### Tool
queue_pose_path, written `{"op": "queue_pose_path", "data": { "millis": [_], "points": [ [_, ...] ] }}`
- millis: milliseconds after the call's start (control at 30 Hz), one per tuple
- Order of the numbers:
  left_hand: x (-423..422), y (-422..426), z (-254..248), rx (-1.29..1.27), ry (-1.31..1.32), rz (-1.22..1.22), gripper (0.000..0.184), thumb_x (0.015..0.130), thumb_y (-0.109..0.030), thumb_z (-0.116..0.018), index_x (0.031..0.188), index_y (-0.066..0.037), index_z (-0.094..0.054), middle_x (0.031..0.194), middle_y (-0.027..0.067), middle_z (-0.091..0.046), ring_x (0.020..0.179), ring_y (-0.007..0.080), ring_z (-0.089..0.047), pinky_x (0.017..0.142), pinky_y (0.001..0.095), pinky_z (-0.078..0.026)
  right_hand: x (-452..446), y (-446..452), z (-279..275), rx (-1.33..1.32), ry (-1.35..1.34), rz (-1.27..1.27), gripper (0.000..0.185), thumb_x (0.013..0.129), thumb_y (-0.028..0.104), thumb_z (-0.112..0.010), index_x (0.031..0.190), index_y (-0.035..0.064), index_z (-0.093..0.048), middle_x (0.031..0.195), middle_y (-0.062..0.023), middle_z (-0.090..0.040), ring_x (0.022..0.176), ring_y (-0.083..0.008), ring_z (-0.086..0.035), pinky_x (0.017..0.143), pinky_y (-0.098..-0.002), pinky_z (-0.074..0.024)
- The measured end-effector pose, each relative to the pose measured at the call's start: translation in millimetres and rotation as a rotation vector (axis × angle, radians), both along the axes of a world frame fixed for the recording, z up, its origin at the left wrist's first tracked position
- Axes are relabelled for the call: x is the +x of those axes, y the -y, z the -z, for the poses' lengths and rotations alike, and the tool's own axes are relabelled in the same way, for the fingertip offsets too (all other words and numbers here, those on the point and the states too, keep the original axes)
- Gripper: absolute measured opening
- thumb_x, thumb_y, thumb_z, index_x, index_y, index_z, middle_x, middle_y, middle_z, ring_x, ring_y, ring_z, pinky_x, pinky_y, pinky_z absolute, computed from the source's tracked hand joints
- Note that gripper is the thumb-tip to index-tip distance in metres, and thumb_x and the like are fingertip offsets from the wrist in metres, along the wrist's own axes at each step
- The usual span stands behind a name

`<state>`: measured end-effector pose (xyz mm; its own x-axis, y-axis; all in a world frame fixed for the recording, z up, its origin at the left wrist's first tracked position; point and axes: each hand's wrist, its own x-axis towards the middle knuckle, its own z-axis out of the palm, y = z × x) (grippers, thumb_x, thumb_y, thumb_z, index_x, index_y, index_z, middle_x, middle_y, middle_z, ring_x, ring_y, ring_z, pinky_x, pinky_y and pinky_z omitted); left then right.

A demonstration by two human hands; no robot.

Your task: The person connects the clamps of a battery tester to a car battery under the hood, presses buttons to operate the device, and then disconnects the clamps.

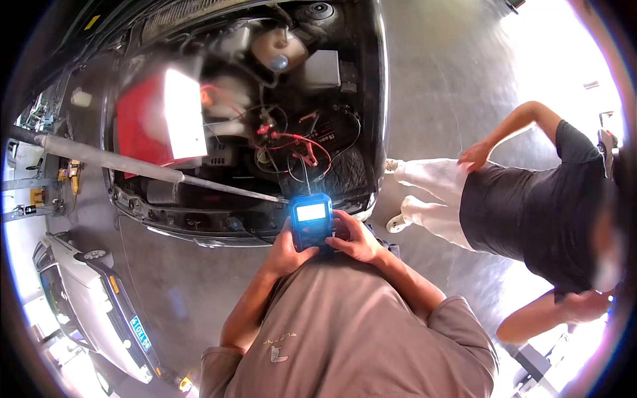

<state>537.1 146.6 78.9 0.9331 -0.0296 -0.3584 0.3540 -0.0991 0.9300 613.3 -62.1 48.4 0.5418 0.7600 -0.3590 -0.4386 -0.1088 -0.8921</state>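
Note:
A blue handheld battery tester (312, 232) with a lit screen is held close to my body at the front edge of the engine bay. My left hand (286, 253) grips its left side, thumb near the lower keys. Around the right side closes my right hand (358, 240), its thumb on the lower keypad. From the tester's top a cable runs into the bay, where thin red and black leads spread out. A red clamp (307, 154) lies near the dark car battery (328, 132); whether it grips a terminal I cannot tell.
A prop rod (159, 174) slants across the engine bay, left of the tester. A red box-like object with a bright white side (184, 116) rests over the engine. To the right stands a person in a dark shirt (511, 205). A white car (93, 305) is parked at lower left.

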Motion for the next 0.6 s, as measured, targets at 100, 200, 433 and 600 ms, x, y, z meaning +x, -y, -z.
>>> {"op": "queue_pose_path", "data": {
  "millis": [100,200,433,600],
  "points": [
    [-0.3,1.2,2.5,-0.042,-0.002,-0.007,0.07,0.074,0.002,-0.074,0.133,-0.001,-0.037,0.121,0.0119,-0.055,0.115,0.0194,-0.054,0.101,0.0356,-0.044,-0.2,0.0,-1.8,-0.005,-0.001,0.016,0.061,0.09,0.009,-0.066,0.141,0.0004,-0.034,0.119,-0.0117,-0.061,0.097,-0.0141,-0.058,0.076,-0.028,-0.0506],
    [2.2,1.7,-2.2,-0.004,0.013,0.014,0.07,0.073,0.002,-0.074,0.133,-0.001,-0.037,0.122,0.0122,-0.055,0.115,0.0197,-0.054,0.101,0.0357,-0.044,0.6,1.2,-5.5,-0.012,-0.023,0.012,0.061,0.09,0.01,-0.066,0.141,0.001,-0.033,0.119,-0.012,-0.06,0.098,-0.0147,-0.058,0.077,-0.0289,-0.0514],
    [2.5,1.3,-3.9,-0.023,-0.011,0.019,0.07,0.074,0.001,-0.075,0.133,0.0,-0.037,0.123,0.0123,-0.054,0.116,0.0198,-0.054,0.102,0.0361,-0.043,0.2,1.6,-4.3,-0.019,-0.02,0.012,0.061,0.09,0.009,-0.067,0.14,0.0008,-0.034,0.117,-0.0119,-0.06,0.097,-0.0148,-0.059,0.077,-0.0298,-0.0518],
    [0.6,1.4,-2.2,-0.054,-0.019,0.013,0.07,0.074,0.001,-0.075,0.134,-0.001,-0.036,0.124,0.0121,-0.053,0.116,0.0196,-0.053,0.102,0.0362,-0.043,0.3,1.3,-5.4,-0.024,0.01,0.001,0.061,0.089,0.009,-0.067,0.14,0.0003,-0.034,0.116,-0.0116,-0.061,0.095,-0.0146,-0.059,0.078,-0.0299,-0.0516]
  ]
}}
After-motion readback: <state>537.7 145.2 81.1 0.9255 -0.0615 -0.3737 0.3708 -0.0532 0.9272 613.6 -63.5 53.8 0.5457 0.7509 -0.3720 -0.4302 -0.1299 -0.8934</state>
